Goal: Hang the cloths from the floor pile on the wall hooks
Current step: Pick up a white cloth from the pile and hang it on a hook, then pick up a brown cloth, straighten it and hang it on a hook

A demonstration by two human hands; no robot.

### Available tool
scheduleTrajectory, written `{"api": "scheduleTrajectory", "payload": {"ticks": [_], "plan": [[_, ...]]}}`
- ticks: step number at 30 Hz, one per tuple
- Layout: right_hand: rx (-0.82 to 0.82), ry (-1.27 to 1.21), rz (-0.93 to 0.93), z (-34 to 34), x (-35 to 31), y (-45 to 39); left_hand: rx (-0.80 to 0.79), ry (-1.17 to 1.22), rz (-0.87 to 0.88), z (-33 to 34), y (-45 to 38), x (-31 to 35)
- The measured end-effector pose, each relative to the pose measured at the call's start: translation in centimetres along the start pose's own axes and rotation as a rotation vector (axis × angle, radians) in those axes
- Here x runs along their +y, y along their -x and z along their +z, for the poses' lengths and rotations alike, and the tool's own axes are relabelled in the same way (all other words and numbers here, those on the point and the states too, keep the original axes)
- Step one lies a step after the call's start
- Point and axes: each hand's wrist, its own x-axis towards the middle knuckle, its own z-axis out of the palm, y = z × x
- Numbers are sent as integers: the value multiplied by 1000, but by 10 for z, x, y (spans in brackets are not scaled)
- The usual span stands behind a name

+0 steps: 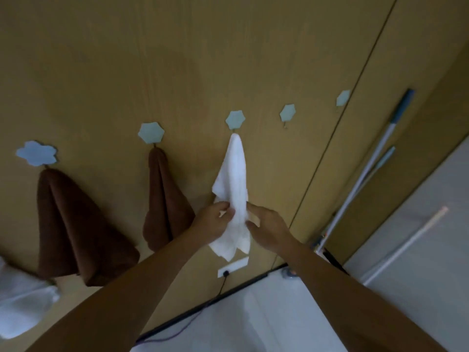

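Observation:
A white cloth (236,179) hangs from the middle flower-shaped wall hook (235,119) on the wooden wall. My left hand (212,221) pinches its lower left side, and my right hand (269,228) pinches its lower right side. Two brown cloths hang to the left: a wide one (73,224) under the far-left hook (36,153), a narrower one (165,199) under the second hook (151,132). Two hooks on the right, the nearer hook (287,113) and the far hook (343,98), are bare. The floor pile is out of view.
A white cloth (22,298) shows at the left edge. Mop handles (365,174) lean against the wall at the right. A white socket plate (233,267) with a dark cable (220,288) sits low on the wall below the white cloth.

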Motion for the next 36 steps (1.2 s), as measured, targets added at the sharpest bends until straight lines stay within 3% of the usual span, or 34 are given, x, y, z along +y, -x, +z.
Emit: {"api": "scheduleTrajectory", "payload": {"ticks": [6, 19, 28, 36], "plan": [[-39, 44, 178, 17, -2, 86, -124, -114, 141, 26, 49, -7], [265, 39, 684, -44, 59, 353, -477, -372, 638, 177, 168, 95], [442, -17, 1126, -59, 68, 649, -823, -437, 866, 346, 369, 179], [603, -73, 1435, -50, 37, 872, -1083, -469, 1071, 453, 561, 236]]}}
